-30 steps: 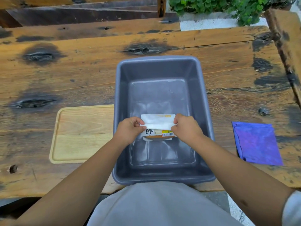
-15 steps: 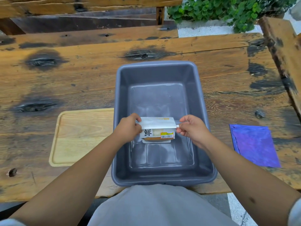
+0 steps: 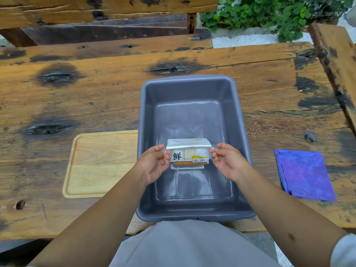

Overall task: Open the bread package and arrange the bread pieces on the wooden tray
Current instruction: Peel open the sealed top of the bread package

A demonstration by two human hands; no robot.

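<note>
A white bread package (image 3: pixel 187 153) with black lettering and a yellow barcode label is held above the inside of a grey plastic bin (image 3: pixel 146 116). My left hand (image 3: pixel 154 162) pinches its left end and my right hand (image 3: pixel 225 160) pinches its right end, fingertips at the folded top seam. Brown bread shows through the package's lower edge. The package looks sealed. A pale wooden tray (image 3: pixel 100 164) lies flat on the table just left of the bin, with nothing on it.
A purple cloth (image 3: pixel 304 174) lies on the table right of the bin. The worn wooden table (image 3: pixel 77 93) stretches left and back. A wooden beam (image 3: pixel 335 60) runs along the right side, with green plants (image 3: pixel 269 14) behind.
My hands have slid outward to the package's two ends, and the package now shows its printed face more fully. The view has tilted slightly upward.
</note>
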